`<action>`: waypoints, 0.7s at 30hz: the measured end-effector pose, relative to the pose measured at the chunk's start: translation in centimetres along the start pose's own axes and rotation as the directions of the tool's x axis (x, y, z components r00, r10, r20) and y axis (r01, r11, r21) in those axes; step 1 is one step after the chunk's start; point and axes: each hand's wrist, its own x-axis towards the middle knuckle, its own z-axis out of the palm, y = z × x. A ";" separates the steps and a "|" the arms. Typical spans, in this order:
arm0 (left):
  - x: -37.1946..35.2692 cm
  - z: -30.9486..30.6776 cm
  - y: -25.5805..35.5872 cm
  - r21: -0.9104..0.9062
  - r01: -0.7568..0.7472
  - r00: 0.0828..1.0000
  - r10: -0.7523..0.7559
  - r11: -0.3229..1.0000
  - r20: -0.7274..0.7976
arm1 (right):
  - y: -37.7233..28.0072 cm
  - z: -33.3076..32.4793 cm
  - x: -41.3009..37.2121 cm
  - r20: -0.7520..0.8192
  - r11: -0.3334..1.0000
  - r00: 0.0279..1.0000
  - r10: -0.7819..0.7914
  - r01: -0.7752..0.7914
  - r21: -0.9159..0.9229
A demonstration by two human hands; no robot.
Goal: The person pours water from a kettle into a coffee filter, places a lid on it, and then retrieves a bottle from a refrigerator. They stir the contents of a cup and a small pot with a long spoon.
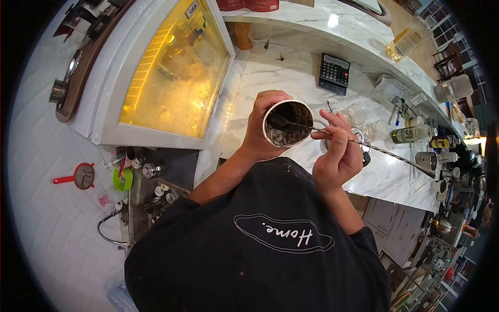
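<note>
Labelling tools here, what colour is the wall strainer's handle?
The handle is red, clearest in the head view.

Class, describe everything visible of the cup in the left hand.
The cup has a round open mouth and a pale rim. It tips toward the camera above the counter, showing a dark interior and lumpy, greyish-brown contents. The left hand grips its side; a long spoon reaches inside. Its material is unclear.

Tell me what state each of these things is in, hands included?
Cup: open, dark contents inside
Spoon: one end inside the cup
Left hand: gripping the cup
Right hand: gripping the spoon
Fridge: door shut, lit yellow, glass fogged
Calculator: lying flat, keys up
Red strainer: against the wall
</note>
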 end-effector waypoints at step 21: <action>-0.1 -0.5 -1.3 -0.030 0.042 0.995 -0.039 0.999 0.097 | 2.1 -2.0 0.4 0.216 0.994 0.971 -0.107 0.102 0.034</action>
